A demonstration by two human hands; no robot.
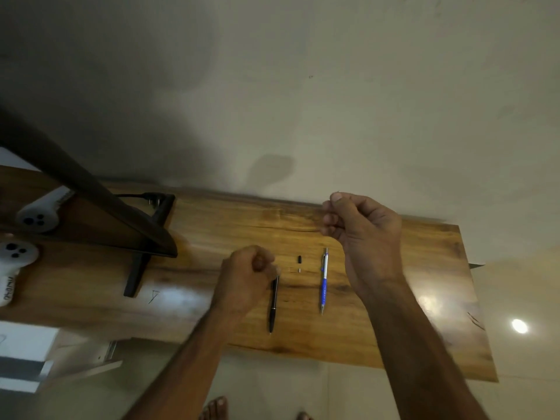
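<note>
Table (394,328): wooden top, glossy, set against a plain wall; carries everything below.
Monitor (91,189): dark, on the left part of the table, seen from above its top edge; black stand foot (136,277) sticks out toward the near edge.
Right hand (363,234): raised above the far edge of the table, well apart from the pens. Fingers curled in, thumb laid against the index finger. Cannot tell whether anything is pinched there.
Left hand (245,277): lower, over the table, just beside the far end of the black pen. Fingers curled into a loose fist, blurred. Cannot tell whether it touches the pen or holds anything.
Controllers: two white ones at the far left, one (38,215) behind the monitor, one (12,262) in front of it.
Black pen (273,307): lies flat, long axis near-to-far, tip pointing at the near edge.
Blue pencil (324,283): mechanical, silver clip end toward the wall, tip toward the near edge; roughly parallel to the black pen, to its right, apart from it.
Black cap (299,259): small, between the two pens, nearer their far ends.
White bit (299,270): tiny, just in front of the black cap.
</note>
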